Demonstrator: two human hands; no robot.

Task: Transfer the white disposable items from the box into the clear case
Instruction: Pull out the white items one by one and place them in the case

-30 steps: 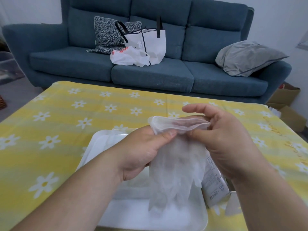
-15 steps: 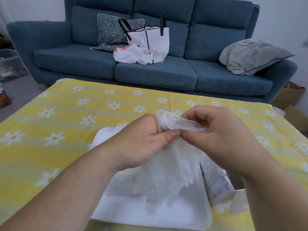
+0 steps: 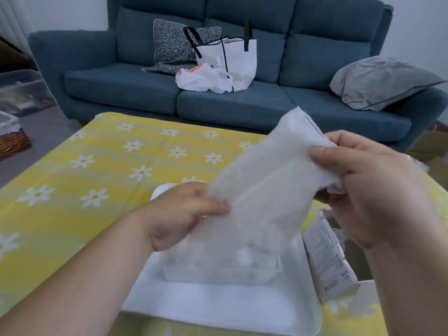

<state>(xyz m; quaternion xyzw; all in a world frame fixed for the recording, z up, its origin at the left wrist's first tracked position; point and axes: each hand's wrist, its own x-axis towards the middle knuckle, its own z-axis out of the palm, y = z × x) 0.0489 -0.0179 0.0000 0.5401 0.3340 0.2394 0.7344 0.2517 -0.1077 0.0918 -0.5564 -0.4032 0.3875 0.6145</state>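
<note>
A blue three-seat sofa [image 3: 237, 103] is seen across the back, and a grey cushion [image 3: 378, 83], a black-and-white patterned cushion [image 3: 169, 47], a white tote bag [image 3: 232, 57] with black handles and a white plastic bag [image 3: 201, 78] with red print, too blurred to be read, are carried on it. In front of it the worktop [image 3: 97, 170] is covered by a yellow cloth printed with white daisies. A white tray [image 3: 218, 309] is set on the near part of the worktop, and the clear case [image 3: 218, 270] stands on it.

A bundle of thin white disposable items [image 3: 261, 185] is held tilted in the air above the clear case, its lower end hanging down to the case; whether it touches cannot be told. Its upper end is gripped by the right hand [image 3: 373, 190], thumb on top and fingers curled behind. Its lower left edge is pinched by the left hand [image 3: 179, 214] between thumb and fingers.

Just right of the tray a cardboard box [image 3: 354, 267] is partly hidden by the right arm, and a pale package [image 3: 329, 260] leans at its edge; the printed label on it is too blurred to be read. A wicker basket [image 3: 12, 139] is seen on the floor at far left.
</note>
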